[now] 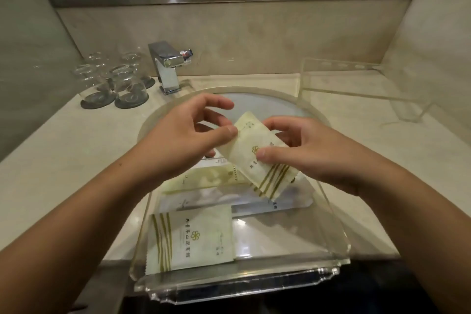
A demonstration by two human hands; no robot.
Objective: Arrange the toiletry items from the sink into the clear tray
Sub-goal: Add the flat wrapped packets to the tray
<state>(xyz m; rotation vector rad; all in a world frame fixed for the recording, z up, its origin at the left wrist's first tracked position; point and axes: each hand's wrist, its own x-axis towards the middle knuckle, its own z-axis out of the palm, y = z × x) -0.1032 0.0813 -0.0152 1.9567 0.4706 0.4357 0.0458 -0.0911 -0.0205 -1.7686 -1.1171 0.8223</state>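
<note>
A clear acrylic tray [328, 257] rests over the front of the round sink [257, 99]. Inside it lie a pale green striped sachet [193, 237] at the front left and flat packets [204, 181] farther back. Above the tray's far end, both hands hold another pale green striped sachet [257, 158], tilted. My right hand [305, 150] pinches its middle with thumb on top. My left hand [188, 132] grips its upper left edge between thumb and fingers.
A chrome faucet [168, 66] stands behind the sink. Several upturned glasses [114, 79] on dark coasters sit at the back left. A second clear acrylic tray [356, 89] stands at the back right of the beige counter. A mirror runs along the wall.
</note>
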